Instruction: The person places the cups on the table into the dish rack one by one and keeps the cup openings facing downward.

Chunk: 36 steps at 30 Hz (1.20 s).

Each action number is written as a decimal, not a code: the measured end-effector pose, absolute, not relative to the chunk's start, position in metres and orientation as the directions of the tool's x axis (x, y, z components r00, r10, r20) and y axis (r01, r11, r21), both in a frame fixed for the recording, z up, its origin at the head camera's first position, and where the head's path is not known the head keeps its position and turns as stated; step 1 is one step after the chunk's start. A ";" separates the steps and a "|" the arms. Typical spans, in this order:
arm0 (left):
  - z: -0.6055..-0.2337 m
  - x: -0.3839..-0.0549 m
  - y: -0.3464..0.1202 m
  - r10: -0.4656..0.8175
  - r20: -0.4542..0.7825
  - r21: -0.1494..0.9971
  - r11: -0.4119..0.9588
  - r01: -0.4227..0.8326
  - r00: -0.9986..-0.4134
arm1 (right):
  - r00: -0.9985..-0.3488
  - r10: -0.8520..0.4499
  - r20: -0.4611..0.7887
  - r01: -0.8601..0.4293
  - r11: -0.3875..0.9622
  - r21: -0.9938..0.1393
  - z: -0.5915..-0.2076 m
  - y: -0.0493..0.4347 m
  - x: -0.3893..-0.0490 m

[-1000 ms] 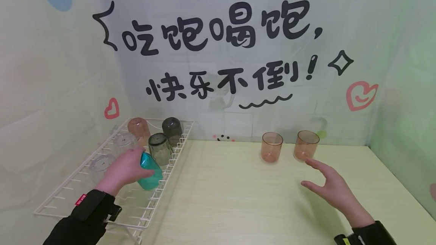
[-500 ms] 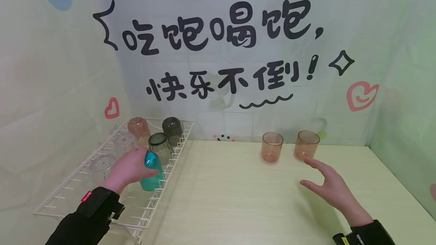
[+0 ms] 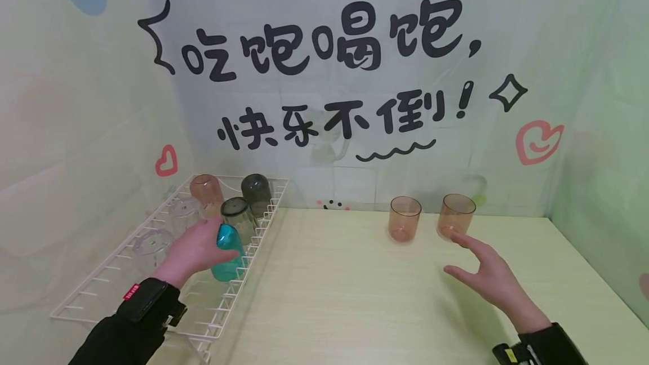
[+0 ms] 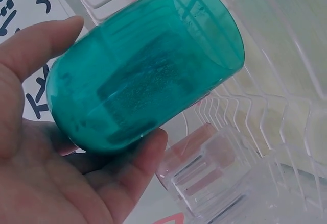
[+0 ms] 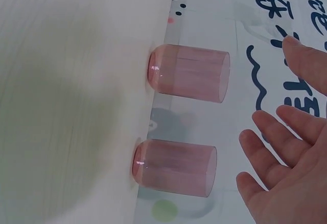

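My left hand (image 3: pixel 195 248) grips a teal see-through cup (image 3: pixel 228 266), which stands mouth down at the right side of the white wire rack (image 3: pixel 203 337). The left wrist view shows thumb and fingers at either side of the cup's closed end. Over the table (image 3: pixel 345 297), my right hand (image 3: pixel 489 277) hovers with fingers spread and nothing in them. Beyond it two pink see-through cups stand mouth up, a left one (image 3: pixel 404 219) and a right one (image 3: pixel 455 217). In the head view the fingertips overlap the right one's base; the right wrist view shows them apart.
Upside-down cups share the rack: two dark grey ones (image 3: pixel 257 190) behind the teal cup, a pink one (image 3: pixel 206 191) at the back left, and two clear ones (image 3: pixel 152 246) along the left. Printed cloth walls (image 3: pixel 324 83) enclose the table's back and sides.
My left hand has shifted slightly right with the teal cup, which has gone from tilted to more upright. My right hand has drifted slightly left and toward me; the other cups are unmoved.
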<state>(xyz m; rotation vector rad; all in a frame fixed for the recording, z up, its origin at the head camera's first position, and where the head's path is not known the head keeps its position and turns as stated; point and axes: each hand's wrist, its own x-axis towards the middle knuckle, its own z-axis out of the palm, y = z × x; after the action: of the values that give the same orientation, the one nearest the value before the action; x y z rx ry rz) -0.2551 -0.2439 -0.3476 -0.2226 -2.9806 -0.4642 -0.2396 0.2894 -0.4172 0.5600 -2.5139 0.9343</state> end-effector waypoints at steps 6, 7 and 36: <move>-0.345 -0.254 -0.244 0.115 0.134 0.310 0.938 0.152 -0.984 | -0.833 -0.235 0.500 -0.502 0.700 -0.507 -0.415 0.289 -0.245; -0.345 -0.253 -0.244 0.111 0.141 0.310 0.939 0.150 -0.984 | -0.834 -0.235 0.500 -0.500 0.704 -0.504 -0.415 0.289 -0.247; -0.320 -0.232 -0.243 0.107 0.212 0.250 0.955 0.160 -0.971 | -0.842 -0.211 0.497 -0.452 0.778 -0.437 -0.414 0.304 -0.281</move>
<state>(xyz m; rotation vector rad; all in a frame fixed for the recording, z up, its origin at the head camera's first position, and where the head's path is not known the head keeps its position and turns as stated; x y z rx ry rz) -0.2318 -0.2429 -0.3203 -0.2010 -2.9102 -0.3959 -0.2809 0.3043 -0.4141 0.5007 -2.5448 0.7768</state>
